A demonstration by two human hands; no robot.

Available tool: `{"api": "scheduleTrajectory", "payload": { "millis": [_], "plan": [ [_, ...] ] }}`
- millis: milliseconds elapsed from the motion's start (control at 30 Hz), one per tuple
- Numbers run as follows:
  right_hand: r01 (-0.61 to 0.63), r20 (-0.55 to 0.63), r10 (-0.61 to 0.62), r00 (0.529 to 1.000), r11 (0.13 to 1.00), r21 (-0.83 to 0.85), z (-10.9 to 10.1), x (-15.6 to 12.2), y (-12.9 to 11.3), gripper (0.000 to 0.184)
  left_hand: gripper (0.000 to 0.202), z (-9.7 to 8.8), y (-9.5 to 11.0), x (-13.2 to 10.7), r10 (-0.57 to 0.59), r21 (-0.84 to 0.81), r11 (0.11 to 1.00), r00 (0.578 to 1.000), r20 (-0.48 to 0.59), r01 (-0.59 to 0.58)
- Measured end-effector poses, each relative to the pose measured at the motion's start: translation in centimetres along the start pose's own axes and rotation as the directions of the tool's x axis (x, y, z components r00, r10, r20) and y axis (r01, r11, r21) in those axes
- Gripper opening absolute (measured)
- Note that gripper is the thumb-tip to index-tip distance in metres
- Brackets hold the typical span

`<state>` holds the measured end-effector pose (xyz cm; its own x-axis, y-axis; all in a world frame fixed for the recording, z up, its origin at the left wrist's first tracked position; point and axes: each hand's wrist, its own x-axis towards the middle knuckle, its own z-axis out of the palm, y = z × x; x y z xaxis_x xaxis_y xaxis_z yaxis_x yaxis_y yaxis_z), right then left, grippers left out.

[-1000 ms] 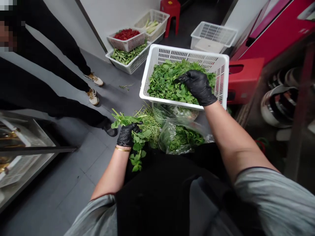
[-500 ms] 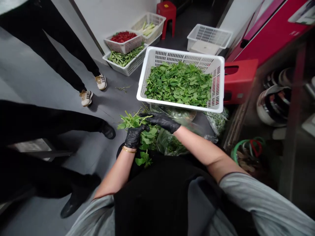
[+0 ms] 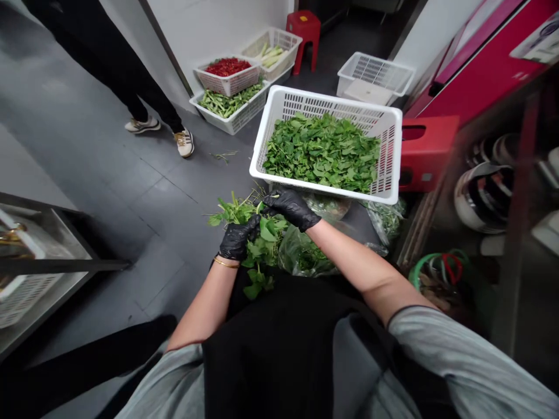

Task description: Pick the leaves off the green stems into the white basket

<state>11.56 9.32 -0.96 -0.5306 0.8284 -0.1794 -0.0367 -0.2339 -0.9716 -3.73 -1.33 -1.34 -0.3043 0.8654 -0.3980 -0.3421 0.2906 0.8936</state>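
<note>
Both my hands wear black gloves. My left hand [image 3: 236, 238] is closed around a bunch of leafy green stems [image 3: 257, 244] held over my lap. My right hand [image 3: 292, 208] pinches a leaf at the top of that bunch, fingers curled. Just beyond my hands stands a white slotted basket [image 3: 393, 157] filled with picked green leaves [image 3: 323, 152]. Below the basket lie clear plastic bags of greens [image 3: 305, 253] and a heap of thin bare stems [image 3: 253, 198].
Stacked white baskets hold red chillies [image 3: 227, 67], green beans [image 3: 227, 103] and pale stalks [image 3: 271, 53] by the wall. An empty white basket [image 3: 375, 73], red stools [image 3: 425, 151], and steel pots [image 3: 480, 192] stand at right. Another person's legs and shoes [image 3: 183, 141] are at upper left. A metal shelf [image 3: 43, 267] sits left.
My right hand left the leaf basket and came back to the bunch in my left hand. The standing person stepped away toward the upper left.
</note>
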Motion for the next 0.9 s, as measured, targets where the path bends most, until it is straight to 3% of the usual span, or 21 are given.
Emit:
{"api": "scheduleTrajectory", "payload": {
  "millis": [100,167,233,300,367,467,600,767,900],
  "plan": [
    [-0.024,0.047,0.037,0.998,0.965,-0.260,-0.2,-0.2,-0.5,0.026,0.029,-0.6,0.3,-0.1,-0.031,0.036,0.999,0.999,0.015,0.030],
    [-0.003,-0.017,-0.004,1.000,0.907,-0.422,-1.8,-0.1,-1.5,0.018,0.031,-1.2,0.9,-0.3,-0.063,0.047,0.997,0.995,0.082,0.060],
    [0.031,-0.156,-0.103,0.982,0.911,-0.411,-3.9,0.1,-2.5,0.013,0.035,-1.6,1.4,-0.5,-0.093,0.038,0.995,0.983,0.158,0.088],
    [0.078,-0.267,-0.154,0.951,0.959,-0.273,-5.3,-0.2,-2.9,0.014,0.036,-1.6,1.7,-0.6,-0.109,-0.019,0.993,0.972,0.207,0.115],
    [0.086,-0.193,-0.119,0.974,0.982,-0.171,-5.1,-0.9,-2.3,0.021,0.033,-1.0,1.5,-0.5,-0.109,-0.100,0.986,0.963,0.245,0.137],
    [0.058,0.083,-0.046,0.995,0.988,-0.144,-2.2,-2.2,0.0,0.033,0.030,0.3,0.5,-0.2,-0.081,-0.184,0.974,0.961,0.264,0.133],
    [0.040,0.109,-0.030,0.994,0.995,-0.093,1.1,-2.5,2.8,0.040,0.042,0.6,-0.6,-0.2,-0.100,-0.130,0.982,0.959,0.267,0.139],
    [-0.015,0.241,0.037,0.970,0.996,-0.092,-0.2,-2.4,2.8,0.048,0.049,-0.1,-0.5,-0.3,-0.213,-0.030,0.970,0.904,0.370,0.241],
    [-0.011,0.226,0.032,0.974,0.996,-0.094,-1.1,-2.7,2.4,0.048,0.043,0.0,-0.1,-0.3,-0.189,-0.235,0.929,0.914,0.360,0.285]
  ]
}}
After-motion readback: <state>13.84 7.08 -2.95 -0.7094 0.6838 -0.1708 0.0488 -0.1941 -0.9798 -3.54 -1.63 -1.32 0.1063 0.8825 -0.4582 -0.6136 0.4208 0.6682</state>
